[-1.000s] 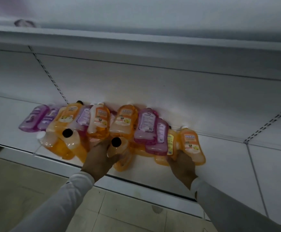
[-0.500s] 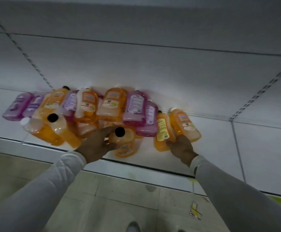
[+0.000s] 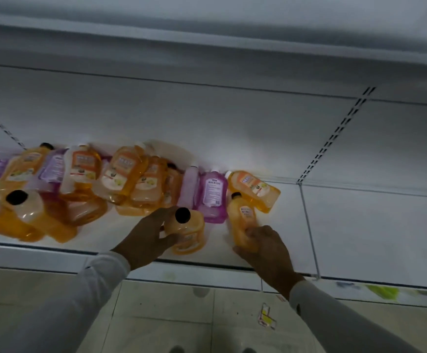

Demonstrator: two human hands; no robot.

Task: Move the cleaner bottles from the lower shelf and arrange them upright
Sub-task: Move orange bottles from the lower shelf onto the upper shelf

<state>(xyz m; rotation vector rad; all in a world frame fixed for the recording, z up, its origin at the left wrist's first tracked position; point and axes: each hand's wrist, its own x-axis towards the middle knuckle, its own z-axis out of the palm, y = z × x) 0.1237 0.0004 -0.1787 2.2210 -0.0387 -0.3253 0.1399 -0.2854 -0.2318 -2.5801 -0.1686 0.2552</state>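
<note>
Since half a second ago we have drawn the two nearest bottles toward the front lip of the lower shelf [image 3: 347, 225], apart from the pile of orange and purple bottles [image 3: 120, 179] lying tumbled against the back panel. Our left hand [image 3: 147, 238] curls thumb and fingers round an orange bottle with a black cap [image 3: 187, 233], standing near the shelf's front edge. Our right hand [image 3: 265, 248] closes its grip on the base of a second orange bottle [image 3: 243, 217], tilted, cap pointing back. To the right the shelf runs bare; a shelf above [image 3: 207, 44] overhangs. Below lies tiled floor [image 3: 181, 314] with a small tag [image 3: 267, 318].
</note>
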